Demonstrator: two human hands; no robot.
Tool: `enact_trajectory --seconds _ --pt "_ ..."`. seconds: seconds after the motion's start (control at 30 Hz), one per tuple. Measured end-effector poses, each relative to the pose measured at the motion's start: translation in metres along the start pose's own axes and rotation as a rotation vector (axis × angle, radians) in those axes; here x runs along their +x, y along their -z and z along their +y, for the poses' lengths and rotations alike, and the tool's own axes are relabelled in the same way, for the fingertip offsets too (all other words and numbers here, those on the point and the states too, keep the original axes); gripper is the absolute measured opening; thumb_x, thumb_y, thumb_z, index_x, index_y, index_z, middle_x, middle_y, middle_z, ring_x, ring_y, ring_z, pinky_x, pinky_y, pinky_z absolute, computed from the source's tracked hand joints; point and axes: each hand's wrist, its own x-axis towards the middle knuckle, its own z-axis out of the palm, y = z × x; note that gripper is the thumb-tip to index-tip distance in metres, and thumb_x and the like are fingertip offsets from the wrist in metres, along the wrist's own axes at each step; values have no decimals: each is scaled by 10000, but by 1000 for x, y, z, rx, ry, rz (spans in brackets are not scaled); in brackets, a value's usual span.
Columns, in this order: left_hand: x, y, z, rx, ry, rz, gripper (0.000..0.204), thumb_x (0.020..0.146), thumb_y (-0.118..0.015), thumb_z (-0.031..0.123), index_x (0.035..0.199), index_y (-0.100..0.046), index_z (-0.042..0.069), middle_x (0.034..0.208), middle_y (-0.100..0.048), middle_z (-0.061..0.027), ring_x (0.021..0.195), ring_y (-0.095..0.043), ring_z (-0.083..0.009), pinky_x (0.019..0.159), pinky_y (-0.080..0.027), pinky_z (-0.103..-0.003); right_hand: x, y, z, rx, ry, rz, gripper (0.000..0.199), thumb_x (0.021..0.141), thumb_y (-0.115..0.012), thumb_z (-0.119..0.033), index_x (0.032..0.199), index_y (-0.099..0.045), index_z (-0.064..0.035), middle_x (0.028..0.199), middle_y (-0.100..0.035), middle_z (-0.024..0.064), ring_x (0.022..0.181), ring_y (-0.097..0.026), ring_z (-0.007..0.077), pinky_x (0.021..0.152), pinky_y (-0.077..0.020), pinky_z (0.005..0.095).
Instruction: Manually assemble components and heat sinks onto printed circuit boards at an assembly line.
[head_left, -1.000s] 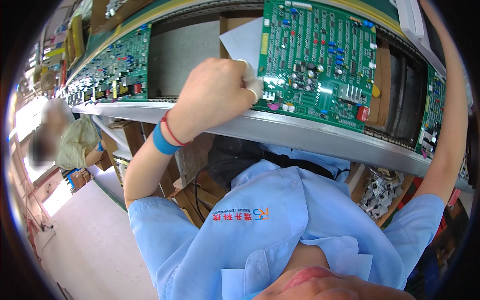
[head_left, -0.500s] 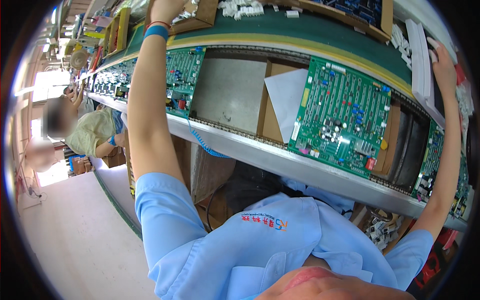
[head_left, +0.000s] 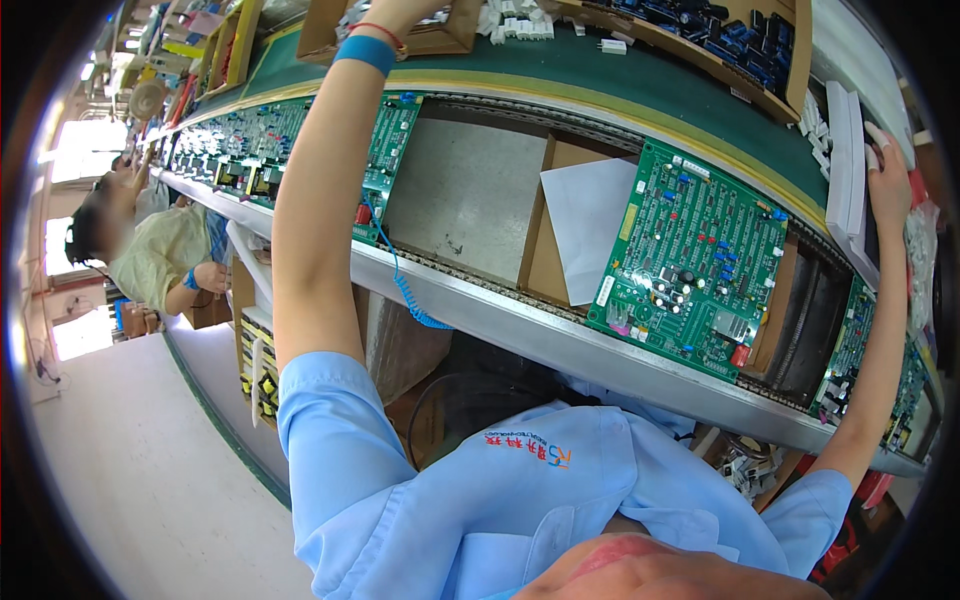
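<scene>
My left hand (head_left: 405,12) is at the top edge, over a cardboard box (head_left: 440,38) of small pale parts. Its fingers are mostly out of view, so I cannot tell what they hold. A blue band (head_left: 366,52) and a red cord circle that wrist. At the far right, my right hand (head_left: 888,185) reaches to a long white tray-like piece (head_left: 846,165). Its fingers look apart, with pale coverings on the tips, and I make out nothing held. Between my arms a green circuit board (head_left: 690,265) full of components lies across the conveyor rails.
A metal rail (head_left: 500,312) runs along the near side of the line. More circuit boards (head_left: 395,150) lie leftward. A blue coiled cord (head_left: 410,300) hangs over the rail. A box of dark capacitors (head_left: 740,45) stands behind. A co-worker (head_left: 165,250) sits at the left.
My left hand has moved right and slightly down over the box. My right hand has lowered slightly beside the white piece. The view has shifted a little.
</scene>
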Motion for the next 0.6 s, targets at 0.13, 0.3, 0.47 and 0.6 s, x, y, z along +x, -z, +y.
enact_trajectory --seconds 0.13,0.3,0.47,0.6 --pt "-9 28 4 -3 6 -150 246 787 -712 195 956 -762 23 812 -716 -206 750 -695 -330 749 -554 -408 1 -20 5 251 -60 -11 352 932 -606 -88 1279 -623 -146 1227 -634 53 1020 -644 198 898 -501 301" --pt "-3 9 -38 -124 33 -212 281 795 -703 133 1065 -760 82 771 -709 -163 737 -680 -295 770 -549 -395 -3 -15 26 402 -118 92 326 954 -623 -109 1278 -637 -133 1164 -671 60 1028 -641 166 920 -494 282" --pt "-8 14 -14 28 -167 -301 459 782 -736 137 1237 -676 118 949 -698 -195 888 -679 -327 822 -536 -406 -14 39 23 353 -250 228 364 952 -666 -216 1304 -632 -128 1154 -707 68 1039 -665 154 905 -511 294" --pt "-17 19 -24 -50 -202 -272 422 838 -623 34 1256 -657 74 820 -662 -141 734 -643 -219 662 -520 -355 -36 110 -139 666 -145 150 308 939 -676 -180 1244 -669 -138 1156 -697 62 976 -679 162 839 -518 256"
